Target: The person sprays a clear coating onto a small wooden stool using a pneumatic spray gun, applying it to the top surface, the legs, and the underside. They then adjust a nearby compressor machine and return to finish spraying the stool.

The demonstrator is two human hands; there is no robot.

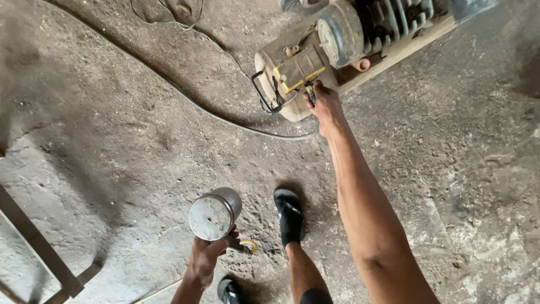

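Below, one left hand gripping one metal cup, right-hand fingers pinching one compressor fitting.

At lower centre of the frame the spray gun cup is dull silver metal, its lid speckled grey. Beside it, a small yellow hook. The sandals are black. At upper centre, the air compressor is rusty tan with a yellow switch box. The dirt floor is mottled grey-brown.
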